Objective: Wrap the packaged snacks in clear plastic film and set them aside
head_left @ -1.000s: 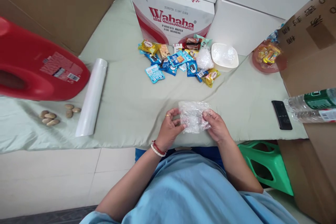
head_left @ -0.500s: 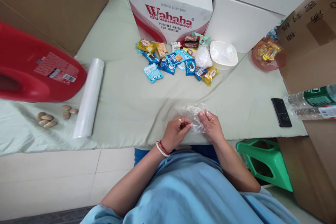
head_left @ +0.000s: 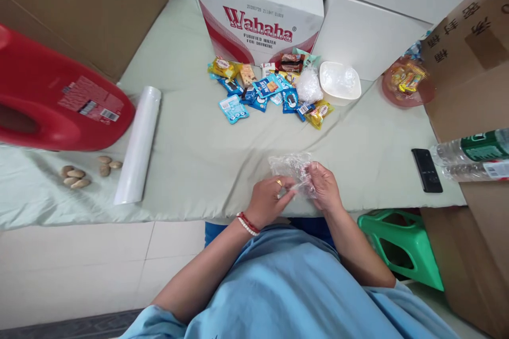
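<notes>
Crumpled clear plastic bag (head_left: 290, 167) being gripped by left hand (head_left: 270, 201) and right hand (head_left: 324, 188), fingers closed on it, well in front of Wahaha box (head_left: 262, 26); snack packets (head_left: 266, 87) heaped just in front of box.

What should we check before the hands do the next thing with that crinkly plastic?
1. Both hands have a grip on the plastic: the left hand and right hand pinch the crinkled clear plastic near the front edge of the cloth. Ok.
2. Anything wrapped inside the plastic: cannot tell.
3. The snack packets lie in a pile farther back, apart from the hands. Ok.
4. The white bowl stands upright to the right of the pile. Ok.
5. The film roll lies on the cloth to the left, untouched. Ok.
</notes>
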### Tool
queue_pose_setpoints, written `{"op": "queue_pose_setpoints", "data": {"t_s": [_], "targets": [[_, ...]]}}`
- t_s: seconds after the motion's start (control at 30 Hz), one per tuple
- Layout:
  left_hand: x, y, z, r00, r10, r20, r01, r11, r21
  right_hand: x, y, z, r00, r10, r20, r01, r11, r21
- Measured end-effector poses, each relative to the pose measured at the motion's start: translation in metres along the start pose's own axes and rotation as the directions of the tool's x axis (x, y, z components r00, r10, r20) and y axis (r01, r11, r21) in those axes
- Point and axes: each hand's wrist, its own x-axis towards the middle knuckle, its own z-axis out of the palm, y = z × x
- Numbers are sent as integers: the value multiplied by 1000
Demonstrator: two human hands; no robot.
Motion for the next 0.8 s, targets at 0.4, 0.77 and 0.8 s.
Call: {"op": "queue_pose_setpoints", "data": {"t_s": [0.4,0.77,0.8], "targets": [[-15,-22,-94,939,-317,-135,158,744,-649,14,-12,-58,987,-110,-114,97,989,-114],[-35,-22,-95,990,-2,-139,-4,999,-40,34,-28,-69,823,-567,-39,352,563,-748],[-35,-15,-91,992,65,-109,-59,997,59,32,-33,-62,812,-582,40,420,535,-733]]}}
